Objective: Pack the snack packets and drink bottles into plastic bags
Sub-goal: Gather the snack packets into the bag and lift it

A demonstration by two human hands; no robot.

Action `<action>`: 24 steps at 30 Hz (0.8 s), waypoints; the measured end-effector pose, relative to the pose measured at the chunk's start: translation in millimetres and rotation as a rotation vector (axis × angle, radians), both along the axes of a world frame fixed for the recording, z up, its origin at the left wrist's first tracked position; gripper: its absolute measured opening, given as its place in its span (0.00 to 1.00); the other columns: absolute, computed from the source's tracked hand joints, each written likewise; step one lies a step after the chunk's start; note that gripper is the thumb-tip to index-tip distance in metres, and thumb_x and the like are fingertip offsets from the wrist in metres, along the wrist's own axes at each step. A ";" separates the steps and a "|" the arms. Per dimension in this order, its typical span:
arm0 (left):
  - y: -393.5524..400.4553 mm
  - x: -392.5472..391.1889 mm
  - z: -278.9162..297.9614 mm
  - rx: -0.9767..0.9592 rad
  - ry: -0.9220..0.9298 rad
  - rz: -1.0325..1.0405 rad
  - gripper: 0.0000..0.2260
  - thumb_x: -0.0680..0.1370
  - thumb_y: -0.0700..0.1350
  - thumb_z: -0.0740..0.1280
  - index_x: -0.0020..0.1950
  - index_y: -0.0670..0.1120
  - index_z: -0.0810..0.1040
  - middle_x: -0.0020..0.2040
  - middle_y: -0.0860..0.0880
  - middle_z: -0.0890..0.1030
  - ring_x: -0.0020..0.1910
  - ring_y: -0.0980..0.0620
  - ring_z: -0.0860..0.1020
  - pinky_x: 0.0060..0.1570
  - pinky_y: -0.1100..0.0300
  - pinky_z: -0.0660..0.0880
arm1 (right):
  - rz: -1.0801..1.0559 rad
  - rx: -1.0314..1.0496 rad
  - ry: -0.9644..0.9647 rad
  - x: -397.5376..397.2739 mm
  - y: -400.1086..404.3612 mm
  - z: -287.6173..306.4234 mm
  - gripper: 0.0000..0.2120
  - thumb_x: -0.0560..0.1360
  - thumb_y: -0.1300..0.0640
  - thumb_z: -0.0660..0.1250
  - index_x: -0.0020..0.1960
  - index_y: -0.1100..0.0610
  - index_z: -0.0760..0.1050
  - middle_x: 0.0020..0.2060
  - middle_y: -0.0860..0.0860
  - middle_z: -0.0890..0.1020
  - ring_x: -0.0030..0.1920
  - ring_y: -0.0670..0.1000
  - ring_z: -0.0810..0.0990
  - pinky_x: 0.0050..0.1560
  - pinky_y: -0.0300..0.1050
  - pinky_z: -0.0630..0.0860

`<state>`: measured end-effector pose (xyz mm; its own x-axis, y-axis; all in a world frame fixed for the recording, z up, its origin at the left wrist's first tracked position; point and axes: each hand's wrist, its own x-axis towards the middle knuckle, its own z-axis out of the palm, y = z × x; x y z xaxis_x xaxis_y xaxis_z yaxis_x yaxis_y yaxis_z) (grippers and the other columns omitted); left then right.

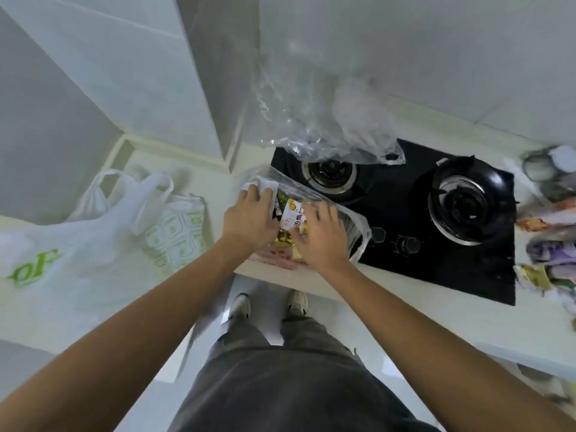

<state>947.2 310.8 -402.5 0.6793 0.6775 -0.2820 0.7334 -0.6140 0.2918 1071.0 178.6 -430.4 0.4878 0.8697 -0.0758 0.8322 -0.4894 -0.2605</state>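
A clear plastic bag [358, 224] lies on the counter at the stove's left edge, with several snack packets [293, 215] inside it. My left hand [249, 218] grips the bag's left side, fingers curled over its rim. My right hand [324, 238] holds the bag and packets from the right. A pink packet [274, 255] lies under the hands at the counter edge. More snack packets [548, 244] lie blurred at the far right.
A black two-burner gas stove [436, 213] fills the counter's middle. A crumpled clear bag [336, 132] hangs over its back left burner. White shopping bags [124, 226] with green print sit on the left counter. Metal rings [542, 165] lie at far right.
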 end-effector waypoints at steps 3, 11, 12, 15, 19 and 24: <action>-7.1 -13.1 9.0 0.106 -0.064 -0.138 0.21 0.75 0.52 0.67 0.65 0.43 0.70 0.59 0.41 0.73 0.58 0.40 0.73 0.42 0.47 0.76 | -0.083 0.053 -0.022 -10.2 -15.3 9.6 0.22 0.77 0.44 0.68 0.66 0.54 0.73 0.61 0.54 0.75 0.61 0.58 0.73 0.59 0.57 0.76; -61.3 35.8 38.7 0.176 -0.240 -0.438 0.17 0.74 0.52 0.65 0.60 0.45 0.73 0.57 0.44 0.75 0.56 0.42 0.74 0.46 0.48 0.75 | -0.322 0.155 -0.112 6.2 -94.9 37.9 0.21 0.78 0.43 0.64 0.64 0.56 0.73 0.58 0.54 0.75 0.57 0.57 0.74 0.51 0.54 0.76; -71.7 46.8 40.8 0.190 -0.231 -0.483 0.18 0.74 0.52 0.64 0.60 0.45 0.73 0.56 0.44 0.75 0.55 0.42 0.74 0.45 0.48 0.74 | -0.363 0.166 -0.105 8.8 -108.1 42.2 0.22 0.77 0.43 0.64 0.65 0.55 0.73 0.58 0.53 0.75 0.57 0.57 0.75 0.51 0.54 0.76; -108.2 81.8 51.2 0.210 -0.234 -0.567 0.17 0.75 0.53 0.63 0.61 0.47 0.72 0.55 0.46 0.74 0.55 0.42 0.73 0.46 0.48 0.74 | -0.444 0.215 -0.097 25.7 -152.7 47.7 0.25 0.78 0.43 0.65 0.70 0.54 0.72 0.61 0.52 0.76 0.59 0.56 0.75 0.53 0.53 0.76; -224.7 159.7 67.8 0.198 -0.294 -0.758 0.20 0.77 0.55 0.65 0.65 0.47 0.73 0.57 0.47 0.75 0.56 0.44 0.74 0.47 0.49 0.75 | -0.659 0.247 -0.094 75.1 -268.2 43.5 0.28 0.79 0.42 0.63 0.75 0.53 0.67 0.63 0.50 0.75 0.59 0.53 0.74 0.54 0.50 0.76; -329.9 233.5 69.8 0.181 -0.341 -0.840 0.21 0.78 0.55 0.65 0.68 0.47 0.72 0.61 0.47 0.76 0.61 0.45 0.74 0.51 0.47 0.76 | -0.720 0.193 -0.080 118.6 -365.1 43.5 0.30 0.80 0.40 0.58 0.77 0.53 0.64 0.68 0.52 0.74 0.65 0.56 0.73 0.57 0.54 0.77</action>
